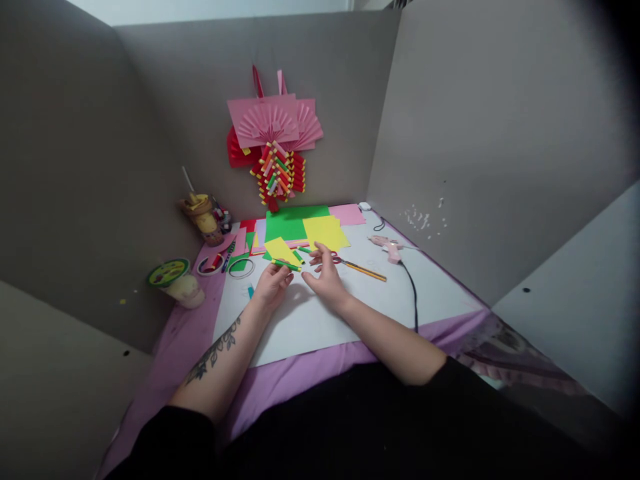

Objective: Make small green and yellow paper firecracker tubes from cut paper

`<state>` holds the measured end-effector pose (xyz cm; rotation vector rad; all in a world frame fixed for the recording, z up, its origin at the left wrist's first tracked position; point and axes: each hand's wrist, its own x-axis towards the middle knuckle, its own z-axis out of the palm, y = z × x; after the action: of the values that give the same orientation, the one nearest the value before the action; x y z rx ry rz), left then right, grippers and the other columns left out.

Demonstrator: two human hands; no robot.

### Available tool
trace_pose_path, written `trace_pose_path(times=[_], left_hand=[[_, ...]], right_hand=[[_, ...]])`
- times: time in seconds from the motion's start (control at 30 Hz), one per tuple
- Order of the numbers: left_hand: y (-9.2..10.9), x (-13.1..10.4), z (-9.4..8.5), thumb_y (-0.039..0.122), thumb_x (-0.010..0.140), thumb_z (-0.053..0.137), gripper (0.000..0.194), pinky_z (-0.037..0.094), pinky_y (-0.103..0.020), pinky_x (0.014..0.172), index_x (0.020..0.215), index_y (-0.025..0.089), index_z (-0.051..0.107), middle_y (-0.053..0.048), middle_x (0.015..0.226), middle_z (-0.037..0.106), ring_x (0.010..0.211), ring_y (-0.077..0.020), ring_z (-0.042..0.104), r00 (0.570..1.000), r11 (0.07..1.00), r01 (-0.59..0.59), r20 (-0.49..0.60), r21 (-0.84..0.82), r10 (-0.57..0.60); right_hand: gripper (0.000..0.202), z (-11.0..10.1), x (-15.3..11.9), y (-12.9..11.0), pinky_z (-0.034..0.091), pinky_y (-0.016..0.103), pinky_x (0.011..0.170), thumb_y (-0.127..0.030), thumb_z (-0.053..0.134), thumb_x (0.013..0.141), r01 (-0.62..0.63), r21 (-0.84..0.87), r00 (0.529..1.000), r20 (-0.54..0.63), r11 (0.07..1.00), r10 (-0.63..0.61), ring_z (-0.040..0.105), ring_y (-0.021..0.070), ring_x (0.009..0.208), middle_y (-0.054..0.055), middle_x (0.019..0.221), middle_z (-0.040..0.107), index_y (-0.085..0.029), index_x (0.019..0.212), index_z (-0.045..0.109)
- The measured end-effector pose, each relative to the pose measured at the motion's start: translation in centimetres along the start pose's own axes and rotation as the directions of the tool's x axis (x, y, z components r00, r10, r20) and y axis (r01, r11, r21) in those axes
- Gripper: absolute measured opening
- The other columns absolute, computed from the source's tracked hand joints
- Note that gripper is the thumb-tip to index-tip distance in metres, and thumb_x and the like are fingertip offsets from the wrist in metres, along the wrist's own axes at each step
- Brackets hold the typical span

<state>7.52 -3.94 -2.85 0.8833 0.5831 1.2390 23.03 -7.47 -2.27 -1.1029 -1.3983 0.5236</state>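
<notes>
Between the thumb and fingers of my left hand [275, 283] is a thin green paper roll [287, 265] with yellow at its ends. My right hand [326, 277] hovers close by on the right, fingers apart and nothing visible in them. More green rolls [299, 257] lie just beyond the hands, beside a yellow paper strip [281, 249]. Past my right hand rest red-handled scissors [340, 259] and a yellow pencil-like stick [367, 271]. The lower fingers of my left hand are partly hidden.
Coloured paper sheets [295, 223] lie at the back. A pink glue gun [393, 251] with a black cord is on the right. Tape rolls [241, 268] and a lidded cup [180, 283] stand left. Paper firecracker decorations [275, 170] hang on the grey partition [345, 87].
</notes>
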Motion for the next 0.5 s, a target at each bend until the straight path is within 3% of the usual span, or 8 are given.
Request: trace_pose_path(times=[0.07, 0.17, 0.3, 0.4, 0.5], left_hand=[[0.2, -0.1, 0.1, 0.030, 0.055, 0.090, 0.046, 0.045, -0.022, 0.072, 0.087, 0.019, 0.059, 0.002, 0.088, 0.066, 0.080, -0.0096, 0.061, 1.000, 1.000, 0.006, 0.000, -0.019, -0.006], [0.5, -0.2, 0.2, 0.029, 0.052, 0.091, 0.047, 0.045, -0.023, 0.071, 0.086, 0.018, 0.059, 0.001, 0.086, 0.067, 0.079, -0.0105, 0.061, 1.000, 0.999, 0.020, -0.004, -0.049, -0.020], [0.7, -0.3, 0.4, 0.028, 0.050, 0.092, 0.049, 0.045, -0.024, 0.072, 0.085, 0.018, 0.060, 0.001, 0.086, 0.068, 0.079, -0.0113, 0.062, 0.999, 0.996, 0.038, -0.013, -0.086, -0.039], [0.7, -0.4, 0.4, 0.026, 0.049, 0.092, 0.049, 0.045, -0.024, 0.072, 0.085, 0.018, 0.060, 0.001, 0.088, 0.068, 0.081, -0.0114, 0.062, 0.999, 0.994, 0.044, -0.008, -0.103, -0.046], [0.8, -0.3, 0.2, 0.025, 0.049, 0.092, 0.049, 0.046, -0.024, 0.073, 0.085, 0.018, 0.060, 0.001, 0.088, 0.068, 0.081, -0.0120, 0.062, 0.999, 0.992, 0.048, -0.005, -0.120, -0.049]], right_hand=[[0.077, -0.1, 0.2, 0.4, 0.047, 0.034, 0.075, -0.021, 0.060, 0.069, -0.012, 0.086, 0.993, -0.119, 0.996, 0.022, 0.055, 0.0188, 0.092, 0.011, 0.121, 0.048, -0.025, 0.138, 0.028], [0.059, -0.5, 0.8, 0.8, 0.047, 0.033, 0.074, -0.025, 0.059, 0.071, -0.047, 0.206, 0.967, -0.236, 0.977, 0.096, 0.054, 0.0179, 0.089, 0.011, 0.119, 0.050, -0.023, 0.127, 0.041], [0.027, -0.7, 1.6, 1.3, 0.047, 0.031, 0.072, -0.034, 0.063, 0.068, -0.186, 0.380, 0.971, -0.069, 0.906, 0.228, 0.055, 0.0171, 0.082, 0.005, 0.093, 0.061, -0.020, 0.092, 0.059], [0.024, -0.6, 1.8, 1.4, 0.044, 0.026, 0.063, -0.032, 0.064, 0.062, -0.324, 0.531, 0.939, 0.083, 0.783, 0.333, 0.055, 0.0151, 0.076, 0.002, 0.083, 0.062, -0.020, 0.082, 0.062], [0.025, -0.6, 1.8, 1.1, 0.041, 0.023, 0.059, -0.029, 0.066, 0.056, -0.374, 0.590, 0.917, 0.121, 0.716, 0.379, 0.055, 0.0130, 0.072, 0.000, 0.080, 0.063, -0.021, 0.080, 0.064]])
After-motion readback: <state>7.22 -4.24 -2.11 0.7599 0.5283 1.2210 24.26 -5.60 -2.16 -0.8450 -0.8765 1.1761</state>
